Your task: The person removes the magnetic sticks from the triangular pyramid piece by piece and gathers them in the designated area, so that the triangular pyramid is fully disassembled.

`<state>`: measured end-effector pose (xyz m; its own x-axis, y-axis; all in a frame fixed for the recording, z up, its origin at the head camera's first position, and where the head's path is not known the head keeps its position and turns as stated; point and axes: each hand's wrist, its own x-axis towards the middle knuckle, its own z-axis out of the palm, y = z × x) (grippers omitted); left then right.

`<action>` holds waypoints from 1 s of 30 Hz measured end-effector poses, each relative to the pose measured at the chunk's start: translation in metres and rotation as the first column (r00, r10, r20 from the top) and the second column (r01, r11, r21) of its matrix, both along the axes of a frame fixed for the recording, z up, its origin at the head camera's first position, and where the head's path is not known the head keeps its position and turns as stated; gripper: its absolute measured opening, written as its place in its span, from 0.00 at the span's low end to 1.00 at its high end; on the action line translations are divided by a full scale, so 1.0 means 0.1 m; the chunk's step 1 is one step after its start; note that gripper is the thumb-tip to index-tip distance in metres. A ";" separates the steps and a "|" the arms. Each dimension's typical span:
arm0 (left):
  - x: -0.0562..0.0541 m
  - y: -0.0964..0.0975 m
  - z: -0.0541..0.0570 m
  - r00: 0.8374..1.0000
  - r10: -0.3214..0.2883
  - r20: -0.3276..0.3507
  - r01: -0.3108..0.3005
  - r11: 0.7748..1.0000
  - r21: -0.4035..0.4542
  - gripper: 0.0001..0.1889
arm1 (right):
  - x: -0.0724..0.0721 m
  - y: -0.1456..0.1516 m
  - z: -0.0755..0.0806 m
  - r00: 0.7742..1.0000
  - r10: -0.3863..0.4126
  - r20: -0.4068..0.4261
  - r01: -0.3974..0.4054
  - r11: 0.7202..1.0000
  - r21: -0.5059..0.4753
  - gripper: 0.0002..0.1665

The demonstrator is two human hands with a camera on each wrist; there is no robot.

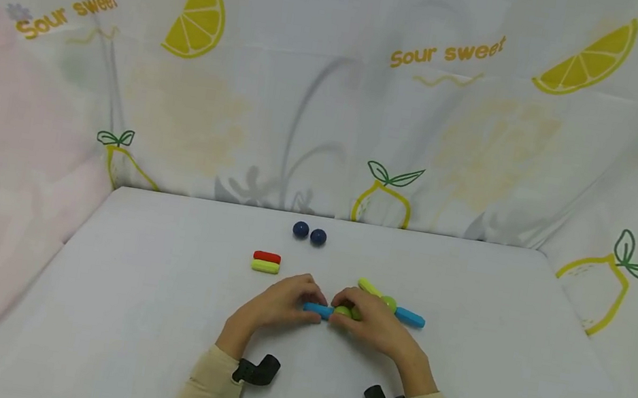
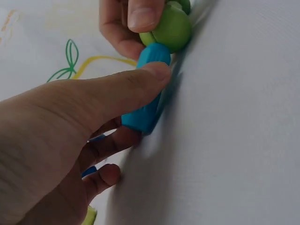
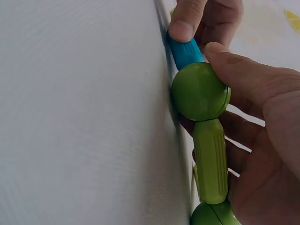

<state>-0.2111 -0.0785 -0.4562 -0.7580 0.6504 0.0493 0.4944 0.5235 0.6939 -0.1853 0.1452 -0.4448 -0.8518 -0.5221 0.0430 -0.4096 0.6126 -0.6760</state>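
My left hand (image 1: 282,301) pinches a short ridged blue rod (image 2: 143,110) between thumb and fingers. The rod's far end meets a glossy green ball (image 3: 199,91), which my right hand (image 1: 377,325) holds with its thumb and curled fingers. From that ball a yellow-green rod (image 3: 210,161) runs on to a second green ball (image 3: 213,215), partly cut off in the right wrist view. Past the right hand, in the head view, a yellow-green rod (image 1: 369,286), a green ball (image 1: 389,302) and another blue rod (image 1: 410,318) lie in a slanting line.
On the white table (image 1: 153,312), a red rod (image 1: 267,256) and a yellow-green rod (image 1: 265,266) lie side by side beyond my left hand. Two dark blue balls (image 1: 301,229) sit farther back, near the fabric backdrop (image 1: 284,97) printed with lemons.
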 end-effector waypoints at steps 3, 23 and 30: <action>0.00 -0.03 0.00 1.000 -0.013 -0.014 0.013 1.000 0.004 0.10 | -0.01 0.00 0.01 1.000 -0.001 -0.004 0.001 1.000 0.001 0.12; -0.04 -0.81 0.09 0.952 0.292 -0.087 -0.279 0.950 0.139 0.11 | 0.01 0.07 0.01 0.997 -0.066 -0.038 0.066 0.998 0.004 0.09; -0.07 -0.89 -0.01 0.923 0.362 -0.128 -0.345 0.929 0.137 0.10 | 0.03 0.09 0.06 0.997 -0.076 -0.022 0.076 0.997 -0.010 0.14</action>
